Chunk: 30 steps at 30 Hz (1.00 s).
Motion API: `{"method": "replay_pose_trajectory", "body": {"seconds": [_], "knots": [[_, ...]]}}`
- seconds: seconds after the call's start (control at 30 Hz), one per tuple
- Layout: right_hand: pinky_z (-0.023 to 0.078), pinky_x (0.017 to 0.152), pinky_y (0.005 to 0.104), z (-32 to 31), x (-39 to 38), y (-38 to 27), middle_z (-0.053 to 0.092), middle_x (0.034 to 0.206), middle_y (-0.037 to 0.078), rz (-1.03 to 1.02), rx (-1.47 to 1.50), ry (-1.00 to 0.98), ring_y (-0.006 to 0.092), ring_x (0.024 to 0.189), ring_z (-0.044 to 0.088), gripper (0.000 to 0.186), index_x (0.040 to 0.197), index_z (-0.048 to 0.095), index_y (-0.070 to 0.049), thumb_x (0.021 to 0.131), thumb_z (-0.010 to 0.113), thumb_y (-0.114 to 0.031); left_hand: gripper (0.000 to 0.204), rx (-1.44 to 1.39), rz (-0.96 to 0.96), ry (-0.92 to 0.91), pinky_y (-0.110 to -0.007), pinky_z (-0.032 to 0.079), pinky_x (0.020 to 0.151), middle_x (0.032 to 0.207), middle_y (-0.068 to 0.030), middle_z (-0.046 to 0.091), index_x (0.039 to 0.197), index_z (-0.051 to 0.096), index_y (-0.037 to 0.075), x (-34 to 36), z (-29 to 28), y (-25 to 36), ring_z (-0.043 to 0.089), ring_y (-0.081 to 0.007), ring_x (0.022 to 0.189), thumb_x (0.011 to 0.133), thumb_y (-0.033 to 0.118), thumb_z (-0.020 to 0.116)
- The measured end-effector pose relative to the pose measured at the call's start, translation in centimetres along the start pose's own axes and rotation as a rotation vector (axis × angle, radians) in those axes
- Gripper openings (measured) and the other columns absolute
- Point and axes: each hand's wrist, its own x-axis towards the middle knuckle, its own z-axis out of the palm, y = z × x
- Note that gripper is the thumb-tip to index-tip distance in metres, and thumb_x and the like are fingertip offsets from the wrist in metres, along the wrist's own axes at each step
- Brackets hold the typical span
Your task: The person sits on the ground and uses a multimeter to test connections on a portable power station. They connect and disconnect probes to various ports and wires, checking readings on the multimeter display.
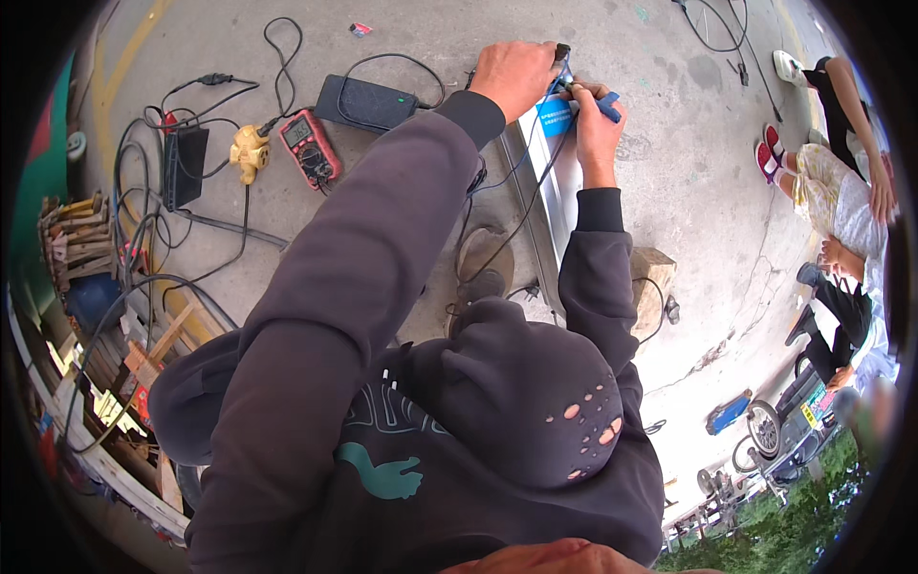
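Note:
My left hand point(516, 78) is closed at the far end of a long silver metal case point(547, 215) with a blue label. Its fingers pinch a small black piece point(562, 51) with thin blue wires beside it. Close by on the right, my right hand point(597, 129) is wrapped round a blue-handled tool point(608, 107), whose tip points toward my left fingers. The tool's exact kind is partly hidden by the hand. Blue and black leads run from between the hands down along the case.
Left of my arm lie a black power adapter point(365, 103), a red multimeter point(311, 149), a yellow socket splitter point(250, 153), a black box point(185, 168) and tangled cables. A wooden block point(653, 277) stands right of the case. Other people point(841, 201) sit at the right; scrap wood lies lower left.

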Motion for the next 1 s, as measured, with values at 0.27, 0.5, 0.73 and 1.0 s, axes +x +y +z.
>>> {"method": "replay_pose_trajectory", "body": {"seconds": [0.27, 0.5, 0.73, 1.0], "knots": [[0.051, 0.076, 0.0267, 0.4, -0.7, -0.8, 0.074, 0.079, 0.009, 0.005, 0.054, 0.026, 0.0136, 0.077, 0.067, 0.022, 0.096, 0.073, 0.008, 0.087, 0.068, -0.011, 0.029, -0.203, 0.021, 0.003, -0.037, 0.053, 0.066, 0.082, -0.0108, 0.072, 0.102, 0.072, 0.008, -0.2, -3.7, -2.1, 0.069, -0.0302, 0.072, 0.098, 0.036, 0.064], [0.050, 0.084, 0.0280, 0.4, -1.1, -0.8, 0.075, 0.084, 0.011, 0.012, 0.039, 0.011, 0.0160, 0.083, 0.068, 0.019, 0.092, 0.072, 0.007, 0.088, 0.066, -0.011, 0.022, -0.258, -0.073, 0.268, -0.029, 0.054, 0.069, 0.092, -0.0085, 0.076, 0.117, 0.069, 0.007, -12.6, -17.0, -4.3, 0.073, -0.0174, 0.080, 0.096, 0.011, 0.068], [0.048, 0.092, 0.0296, -0.2, -0.5, -0.1, 0.076, 0.090, 0.012, -0.026, -0.053, -0.003, 0.0157, 0.090, 0.067, 0.022, 0.097, 0.073, 0.007, 0.089, 0.066, -0.012, 0.043, 0.021, -0.184, 0.291, -0.033, 0.057, 0.077, 0.103, -0.0104, 0.073, 0.124, 0.068, 0.013, -22.8, -18.2, -5.6, 0.072, -0.0299, 0.092, 0.085, -0.006, 0.062], [0.046, 0.079, 0.0265, -0.3, -0.1, 0.4, 0.075, 0.086, 0.008, -0.011, -0.028, 0.002, 0.0126, 0.083, 0.062, 0.022, 0.098, 0.075, 0.005, 0.089, 0.067, -0.014, 0.040, 0.142, -0.210, -0.103, -0.035, 0.056, 0.078, 0.111, -0.0114, 0.069, 0.122, 0.070, 0.012, -25.5, -22.3, -5.2, 0.068, -0.0283, 0.098, 0.085, -0.001, 0.059]]}}
